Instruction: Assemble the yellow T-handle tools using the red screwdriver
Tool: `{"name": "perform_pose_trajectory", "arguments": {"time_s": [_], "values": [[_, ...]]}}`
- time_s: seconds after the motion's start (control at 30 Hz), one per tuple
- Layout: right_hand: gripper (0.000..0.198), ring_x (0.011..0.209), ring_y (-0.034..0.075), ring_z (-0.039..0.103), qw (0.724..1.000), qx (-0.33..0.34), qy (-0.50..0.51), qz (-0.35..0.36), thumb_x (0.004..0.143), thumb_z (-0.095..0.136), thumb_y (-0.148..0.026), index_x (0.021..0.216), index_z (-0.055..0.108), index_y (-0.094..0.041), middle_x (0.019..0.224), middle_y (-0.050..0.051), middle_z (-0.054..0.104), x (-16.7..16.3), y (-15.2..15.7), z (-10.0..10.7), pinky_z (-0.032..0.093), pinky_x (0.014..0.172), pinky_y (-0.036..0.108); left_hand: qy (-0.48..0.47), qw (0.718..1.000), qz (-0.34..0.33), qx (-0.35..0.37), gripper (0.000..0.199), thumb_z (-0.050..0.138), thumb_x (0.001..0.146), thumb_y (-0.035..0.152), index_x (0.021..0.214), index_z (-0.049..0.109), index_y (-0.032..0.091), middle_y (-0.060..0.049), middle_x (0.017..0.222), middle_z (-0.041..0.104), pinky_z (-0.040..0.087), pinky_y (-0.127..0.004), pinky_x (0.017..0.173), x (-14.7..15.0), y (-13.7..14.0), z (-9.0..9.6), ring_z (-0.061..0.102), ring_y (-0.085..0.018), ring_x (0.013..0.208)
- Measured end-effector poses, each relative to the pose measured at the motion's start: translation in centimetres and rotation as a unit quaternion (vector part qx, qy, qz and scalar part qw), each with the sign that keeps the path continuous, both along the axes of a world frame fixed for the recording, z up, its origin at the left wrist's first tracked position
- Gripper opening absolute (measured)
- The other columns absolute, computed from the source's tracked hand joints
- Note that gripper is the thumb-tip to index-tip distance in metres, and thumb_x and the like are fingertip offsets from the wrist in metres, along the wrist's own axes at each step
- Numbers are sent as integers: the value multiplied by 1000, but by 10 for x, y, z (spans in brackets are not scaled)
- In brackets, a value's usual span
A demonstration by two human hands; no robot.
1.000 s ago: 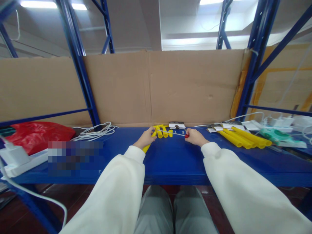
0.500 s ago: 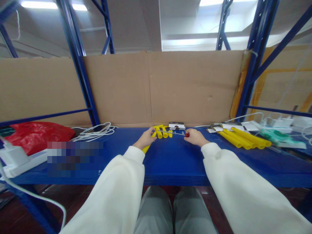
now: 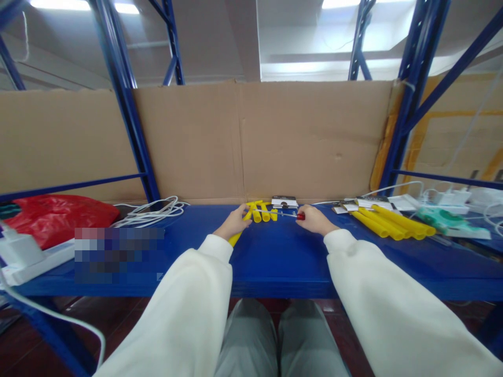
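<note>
Both arms [image 3: 186, 309] stretch forward, right hand [image 3: 314, 219] curled round red handle [image 3: 301, 216].

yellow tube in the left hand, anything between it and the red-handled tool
Nothing visible blocks it: the red-handled tool in the right hand points toward the yellow tube in the left hand. Its shaft appears to pass over the short yellow pieces between.
</note>
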State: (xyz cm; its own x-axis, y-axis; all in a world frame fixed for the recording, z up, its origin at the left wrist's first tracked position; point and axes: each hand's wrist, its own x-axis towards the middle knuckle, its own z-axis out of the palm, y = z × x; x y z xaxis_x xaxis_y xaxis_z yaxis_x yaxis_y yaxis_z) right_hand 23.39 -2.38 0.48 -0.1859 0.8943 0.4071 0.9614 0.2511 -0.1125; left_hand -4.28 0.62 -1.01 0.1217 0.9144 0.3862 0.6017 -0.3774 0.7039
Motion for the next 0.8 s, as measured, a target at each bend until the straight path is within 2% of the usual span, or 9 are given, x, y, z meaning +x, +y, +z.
{"name": "perform_pose_trajectory", "arguments": {"time_s": [0.17, 0.37, 0.6, 0.8], "values": [[14, 75, 18, 64, 999, -31, 30, 5, 79, 69, -23, 91, 62, -19, 84, 6, 71, 0, -2, 0, 41, 63, 24, -14, 1000, 2, 1, 42, 72, 74, 10, 113, 60, 15, -13, 110, 72, 57, -30, 72, 2, -3, 1, 71, -19, 79], [9, 79, 19, 67, 999, -25, 37, 18, 82, 65, -22, 91, 64, -18, 87, 8, 72, 0, -2, 0, 44, 68, 25, -13, 1000, 4, -2, 40, 73, 74, 10, 112, 60, 14, -14, 109, 72, 57, -30, 74, 2, -3, 2, 71, -20, 81], [4, 74, 18, 65, 996, -11, 59, 63, 78, 66, -22, 80, 66, -18, 80, 6, 72, 8, 2, 0, 46, 68, 25, -10, 1000, 16, -15, 46, 73, 73, 9, 116, 60, 14, -15, 116, 70, 57, -26, 66, 3, -5, 3, 70, -17, 73], [5, 71, 18, 64, 994, -24, 74, 74, 77, 66, -23, 77, 65, -18, 77, 5, 71, 10, 1, 2, 46, 67, 26, 14, 1000, 19, -15, 43, 70, 75, 8, 116, 60, 14, -14, 114, 71, 56, -24, 61, 3, -6, 5, 65, -11, 57]]}}
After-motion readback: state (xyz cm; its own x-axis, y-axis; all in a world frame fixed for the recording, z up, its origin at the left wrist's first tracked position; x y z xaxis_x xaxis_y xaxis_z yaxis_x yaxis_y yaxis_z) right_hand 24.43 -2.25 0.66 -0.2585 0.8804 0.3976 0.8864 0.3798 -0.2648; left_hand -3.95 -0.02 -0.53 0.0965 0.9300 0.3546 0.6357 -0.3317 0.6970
